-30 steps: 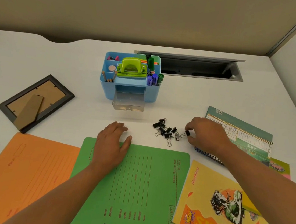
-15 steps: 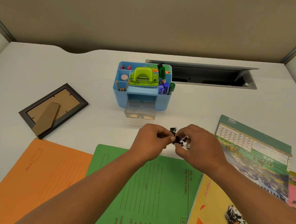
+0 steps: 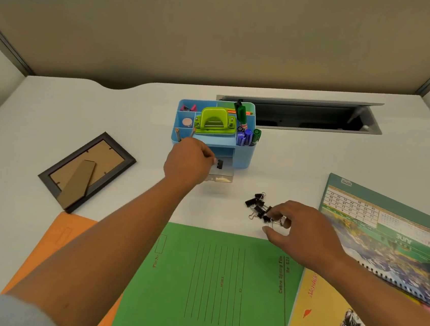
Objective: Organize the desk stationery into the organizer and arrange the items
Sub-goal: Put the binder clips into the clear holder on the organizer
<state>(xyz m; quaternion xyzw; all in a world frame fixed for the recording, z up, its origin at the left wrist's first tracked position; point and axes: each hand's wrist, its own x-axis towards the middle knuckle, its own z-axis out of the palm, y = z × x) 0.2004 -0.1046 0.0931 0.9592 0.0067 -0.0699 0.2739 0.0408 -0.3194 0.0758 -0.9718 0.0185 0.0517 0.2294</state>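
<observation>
A blue desk organizer (image 3: 244, 155) stands mid-desk with a green hole punch (image 3: 214, 123), markers (image 3: 247, 137) and pencils in its compartments. Its clear drawer (image 3: 222, 175) is pulled out at the front. My left hand (image 3: 187, 162) pinches one black binder clip (image 3: 219, 164) just over that drawer. A heap of several black binder clips (image 3: 258, 206) lies on the desk to the right. My right hand (image 3: 305, 230) hovers at the heap's right end, fingers curled and touching the nearest clips.
A dark picture frame (image 3: 87, 172) lies face down at left. An orange folder (image 3: 67, 243) and a green folder (image 3: 216, 287) cover the near desk, a yellow comic book (image 3: 330, 321) and a spiral calendar (image 3: 387, 234) the right. An open cable tray (image 3: 306, 114) sits behind the organizer.
Both hands were together at the clip heap; my left hand has since carried one clip up to the open drawer, while my right hand returned to the heap.
</observation>
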